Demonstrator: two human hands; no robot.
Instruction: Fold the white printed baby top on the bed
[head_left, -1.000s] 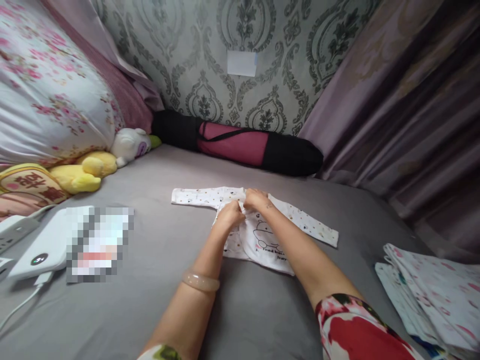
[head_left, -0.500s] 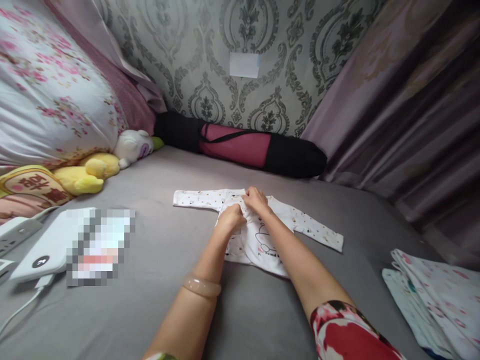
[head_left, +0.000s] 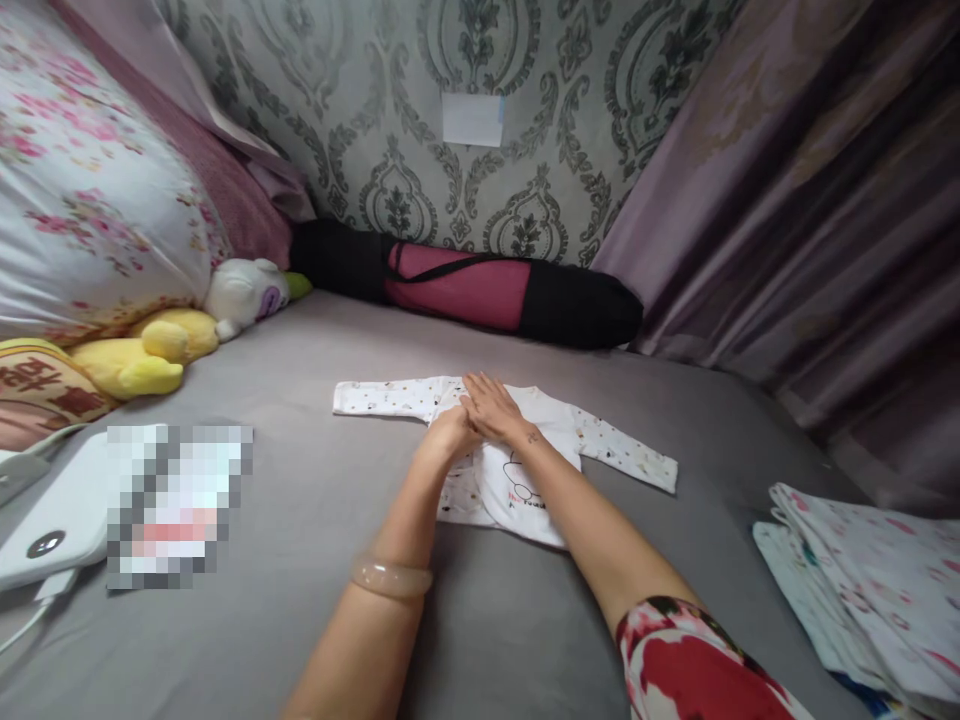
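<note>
White dotted baby top with a cartoon print (head_left: pixel 525 480) lies spread on the grey bed sheet (head_left: pixel 300 560), sleeves out to both sides. Half a second ago both hands pinched its neckline; now the right hand (head_left: pixel 491 408) lies flat and open on the chest, while the left hand (head_left: pixel 450 435), loosely curled, touches the cloth just beside it.
</note>
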